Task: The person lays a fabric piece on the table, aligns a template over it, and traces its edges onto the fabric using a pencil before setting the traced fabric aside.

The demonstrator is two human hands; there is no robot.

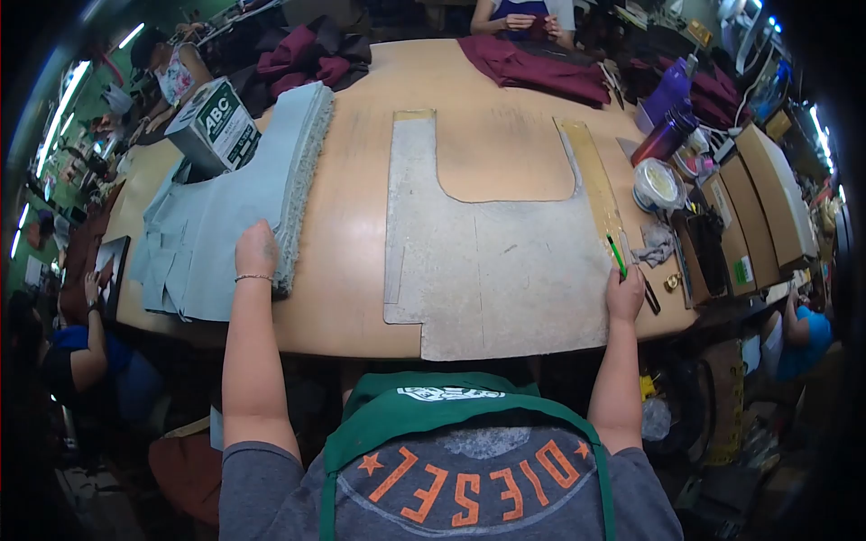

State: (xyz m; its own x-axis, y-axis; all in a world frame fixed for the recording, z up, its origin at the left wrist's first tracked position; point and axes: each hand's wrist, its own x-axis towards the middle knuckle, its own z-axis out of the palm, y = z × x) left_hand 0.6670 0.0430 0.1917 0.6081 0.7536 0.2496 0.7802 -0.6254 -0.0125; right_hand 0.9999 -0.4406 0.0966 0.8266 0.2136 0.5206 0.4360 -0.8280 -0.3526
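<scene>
On the left of the table lies a thick stack of light blue-green cut fabric, with frayed layered edges along its right side. My left hand is closed on the top fabric near that edge; its fingertips are partly hidden. A worn grey pattern template with a U-shaped cutout lies flat in the middle, tan strips along its upper arms. Beside its right edge, my right hand is closed around a green pen, which points up and away from me.
An ABC box stands by the stack. Maroon cloth lies at the far edge, near a co-worker's hands. On the right are a purple bottle, a round tub, a grey rag and cardboard boxes.
</scene>
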